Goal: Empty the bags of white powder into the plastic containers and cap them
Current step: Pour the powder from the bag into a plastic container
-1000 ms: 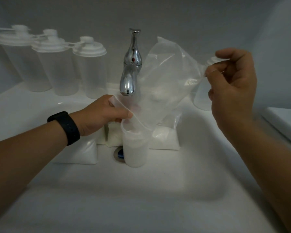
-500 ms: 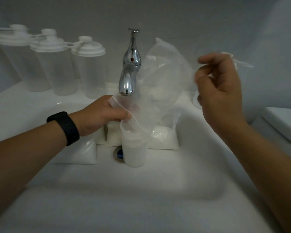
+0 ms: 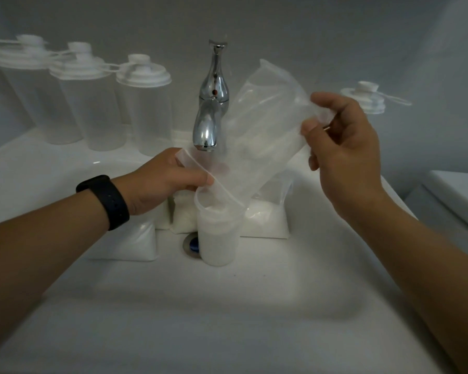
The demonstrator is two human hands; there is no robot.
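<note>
Two hands work over the sink [image 3: 65,168]: just in front of the faucet [image 3: 210,122] an open container [image 3: 218,233] of white powder stands by the drain, with full powder bags [image 3: 265,220] behind it. The left hand [image 3: 160,184] pinches the mouth of the nearly empty bag [image 3: 262,136] at the container's rim, and the right hand [image 3: 343,147] pinches its raised corner right of the faucet. Left of the faucet stand three capped containers [image 3: 143,103], a fourth far right.
</note>
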